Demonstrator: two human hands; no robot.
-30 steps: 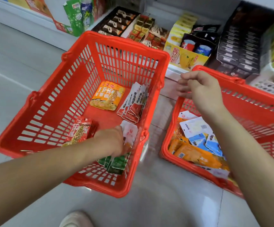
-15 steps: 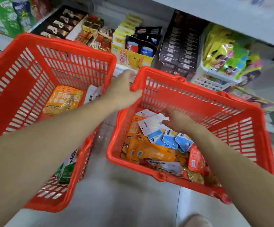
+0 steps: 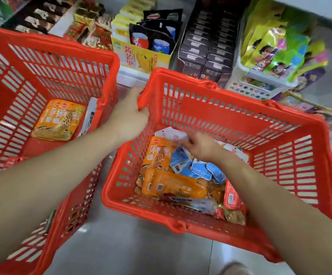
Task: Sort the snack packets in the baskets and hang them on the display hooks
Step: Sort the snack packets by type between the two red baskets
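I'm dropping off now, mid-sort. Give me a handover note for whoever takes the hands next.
Left grip: holds the right basket by its left rim.
Right grip: inside that basket, pinching a white packet.
Right basket: orange packets and blue packets mixed.
Left basket: a flat orange packet, few others.
Done: sorting partly, by the look of it.
Left: finish sorting, hang everything; no hooks in view.

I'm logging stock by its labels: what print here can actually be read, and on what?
"麻" in large print on the orange packet in the right basket.
"果" ends the print on the yellow carton; the rest is blurred.
Too blurred to read: blue packets, black boxes, barcode stickers.
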